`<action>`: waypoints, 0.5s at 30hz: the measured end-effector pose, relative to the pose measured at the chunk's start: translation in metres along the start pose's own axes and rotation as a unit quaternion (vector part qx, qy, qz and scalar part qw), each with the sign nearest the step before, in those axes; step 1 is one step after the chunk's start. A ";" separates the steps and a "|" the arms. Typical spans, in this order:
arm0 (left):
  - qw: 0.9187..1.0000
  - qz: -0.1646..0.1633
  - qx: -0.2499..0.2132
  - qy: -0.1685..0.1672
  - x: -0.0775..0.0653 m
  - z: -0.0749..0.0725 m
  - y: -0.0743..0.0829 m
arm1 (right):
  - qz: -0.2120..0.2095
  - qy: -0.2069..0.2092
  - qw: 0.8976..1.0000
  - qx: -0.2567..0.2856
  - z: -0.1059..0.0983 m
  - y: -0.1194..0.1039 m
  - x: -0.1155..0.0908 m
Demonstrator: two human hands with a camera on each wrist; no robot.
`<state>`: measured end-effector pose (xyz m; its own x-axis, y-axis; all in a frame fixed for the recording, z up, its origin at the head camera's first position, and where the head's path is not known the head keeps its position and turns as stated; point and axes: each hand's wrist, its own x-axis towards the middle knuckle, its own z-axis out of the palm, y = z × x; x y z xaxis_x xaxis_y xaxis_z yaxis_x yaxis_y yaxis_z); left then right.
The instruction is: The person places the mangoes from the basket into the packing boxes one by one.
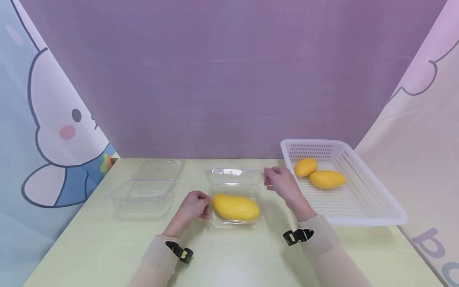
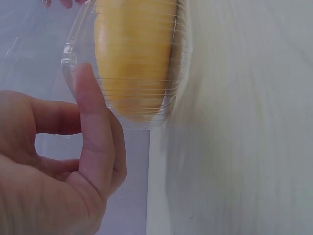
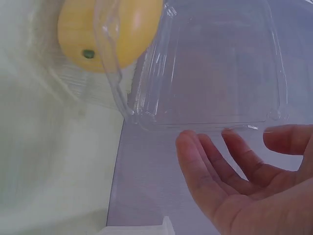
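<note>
A yellow mango lies lengthwise in a clear plastic clamshell container at the middle of the table. The container's hinged lid is raised at the back. My left hand pinches the container's left rim; in the left wrist view a fingertip overlaps that rim beside the mango. On the other side, my right hand is at the lid's right edge. In the right wrist view its bent fingers are spread, fingertips right at the edge of the lid.
At the left stands another clear clamshell with its lid laid back. A white perforated basket holds two mangoes at the right, close to my right forearm. A purple backdrop rises behind the table.
</note>
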<state>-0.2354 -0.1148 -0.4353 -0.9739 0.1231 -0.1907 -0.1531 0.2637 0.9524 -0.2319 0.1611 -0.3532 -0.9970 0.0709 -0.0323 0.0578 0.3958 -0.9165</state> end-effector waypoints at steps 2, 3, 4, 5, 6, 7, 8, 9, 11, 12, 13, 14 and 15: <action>1.000 -0.003 -0.007 -0.002 0.000 -0.001 0.000 | 0.002 -0.005 1.000 0.001 0.000 0.003 -0.003; 1.000 -0.003 -0.009 -0.004 0.000 -0.001 -0.001 | 0.005 -0.007 1.000 0.003 0.001 0.004 -0.005; 1.000 -0.005 -0.012 -0.005 0.001 -0.002 0.000 | 0.006 -0.009 1.000 0.004 0.001 0.005 -0.007; 1.000 -0.007 -0.014 -0.006 0.001 -0.002 0.000 | 0.009 -0.012 1.000 0.007 0.002 0.007 -0.009; 1.000 -0.009 -0.017 -0.007 0.001 -0.003 0.000 | 0.011 -0.015 1.000 0.010 0.002 0.008 -0.011; 1.000 -0.010 -0.016 -0.008 0.001 -0.003 0.000 | 0.015 -0.017 1.000 0.013 0.003 0.011 -0.013; 1.000 -0.013 -0.017 -0.008 0.001 -0.004 0.000 | 0.016 -0.018 1.000 0.017 0.004 0.013 -0.014; 1.000 -0.015 -0.019 -0.009 0.001 -0.004 0.001 | 0.017 -0.020 0.999 0.019 0.005 0.015 -0.016; 0.999 -0.023 -0.026 -0.010 0.002 -0.004 0.002 | 0.019 -0.020 0.999 0.021 0.007 0.020 -0.018; 0.999 -0.026 -0.030 -0.011 0.002 -0.005 0.002 | 0.020 -0.020 0.999 0.022 0.008 0.023 -0.019; 0.999 -0.029 -0.036 -0.013 0.003 -0.005 0.002 | 0.021 -0.021 0.999 0.021 0.009 0.025 -0.020; 0.998 -0.031 -0.043 -0.014 0.003 -0.005 0.003 | 0.020 -0.022 0.999 0.022 0.010 0.028 -0.021; 0.998 -0.034 -0.051 -0.017 0.003 -0.006 0.003 | 0.022 -0.021 0.999 0.021 0.011 0.030 -0.021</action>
<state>-0.2401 -0.1189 -0.4320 -0.9549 0.1403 -0.2617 -0.2364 0.1741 0.9559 -0.2096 0.1612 -0.3845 -0.9948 0.0486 -0.0894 0.1009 0.3551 -0.9294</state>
